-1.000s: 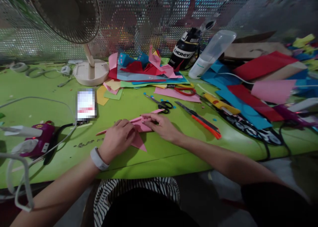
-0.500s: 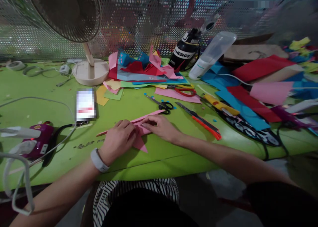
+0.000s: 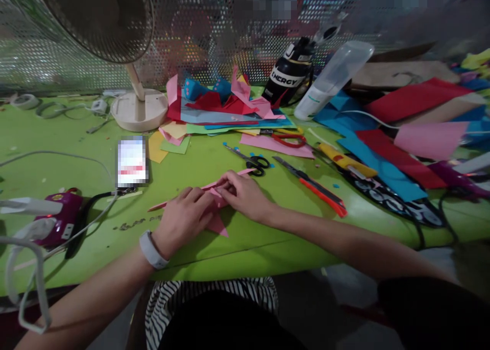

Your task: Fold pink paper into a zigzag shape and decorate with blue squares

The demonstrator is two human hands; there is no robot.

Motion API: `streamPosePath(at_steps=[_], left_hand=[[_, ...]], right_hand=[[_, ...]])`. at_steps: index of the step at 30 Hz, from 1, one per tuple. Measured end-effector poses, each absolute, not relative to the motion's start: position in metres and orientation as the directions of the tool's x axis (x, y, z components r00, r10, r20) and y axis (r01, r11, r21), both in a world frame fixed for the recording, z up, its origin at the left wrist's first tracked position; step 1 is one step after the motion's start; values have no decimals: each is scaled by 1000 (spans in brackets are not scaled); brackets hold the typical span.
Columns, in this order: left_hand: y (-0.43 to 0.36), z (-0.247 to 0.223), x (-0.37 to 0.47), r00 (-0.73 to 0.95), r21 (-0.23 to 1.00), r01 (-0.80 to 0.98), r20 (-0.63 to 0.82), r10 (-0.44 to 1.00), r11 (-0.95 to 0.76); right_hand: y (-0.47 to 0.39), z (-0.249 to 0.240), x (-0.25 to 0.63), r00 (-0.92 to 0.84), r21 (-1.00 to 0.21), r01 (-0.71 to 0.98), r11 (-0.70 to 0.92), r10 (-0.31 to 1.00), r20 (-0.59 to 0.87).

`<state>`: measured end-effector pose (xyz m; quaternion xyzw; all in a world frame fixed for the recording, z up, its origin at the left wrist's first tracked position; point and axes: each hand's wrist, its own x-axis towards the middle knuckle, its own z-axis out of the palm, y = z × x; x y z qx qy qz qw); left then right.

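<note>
A folded piece of pink paper (image 3: 218, 224) lies on the green tabletop, its pointed end toward me and long narrow strips reaching out to both sides. My left hand (image 3: 184, 220), with a pale band at the wrist, presses on its left part with fingers closed over it. From the right, my right hand (image 3: 245, 197) pinches the paper near its middle between thumb and fingers. Both hands cover much of the folds. Just beyond the right hand sit black-handled scissors (image 3: 257, 164), and an orange-red utility knife (image 3: 317, 189) lies to their right.
A phone (image 3: 131, 161) and a purple power strip (image 3: 59, 220) with cables are on the left. Behind stand a fan (image 3: 138, 110), stacked coloured paper (image 3: 229, 119), a black bottle (image 3: 287, 74) and a clear bottle (image 3: 337, 79). Red-handled scissors (image 3: 289, 140) and a yellow cutter (image 3: 344, 160) lie right.
My right hand has slid slightly left along the pink paper, closer to my left hand. The left hand stays nearly in place. The view has shifted a little.
</note>
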<state>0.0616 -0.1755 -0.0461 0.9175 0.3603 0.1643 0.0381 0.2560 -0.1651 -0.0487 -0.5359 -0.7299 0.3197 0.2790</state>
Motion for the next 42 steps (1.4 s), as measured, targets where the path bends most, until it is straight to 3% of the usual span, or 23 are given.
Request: streamPosePath(at_steps=[7, 10, 13, 16, 21, 26, 31, 37, 42], left_hand=[[-180, -47, 62, 767, -25, 601, 299, 567, -799], [-181, -48, 62, 779, -50, 597, 274, 564, -801], [-181, -48, 63, 776, -20, 589, 291, 559, -808], [-181, -47, 63, 773, -26, 591, 307, 556, -806], [-182, -46, 65, 772, -26, 598, 288, 567, -801], [-182, -44, 64, 753, 21, 622, 261, 605, -783], [-181, -45, 64, 733, 64, 648, 218, 644, -759], [-180, -44, 66, 727, 81, 646, 239, 644, -759], [-180, -43, 64, 740, 52, 632, 256, 622, -774]], right_hand=[[-164, -56, 256, -302, -591, 748, 302, 948, 102], [-162, -58, 256, -334, -561, 753, 344, 934, 124], [-162, -54, 258, -343, -613, 714, 339, 932, 115], [-163, -50, 264, -313, -737, 637, 224, 950, 18], [-166, -49, 271, -283, -837, 545, 54, 951, -123], [-171, -50, 271, -270, -926, 373, 63, 962, -43], [-178, -43, 287, -330, -910, 391, 142, 944, 6], [-184, -47, 297, -441, -740, 553, 384, 888, 131], [-177, -56, 286, -304, -871, 443, 211, 950, 76]])
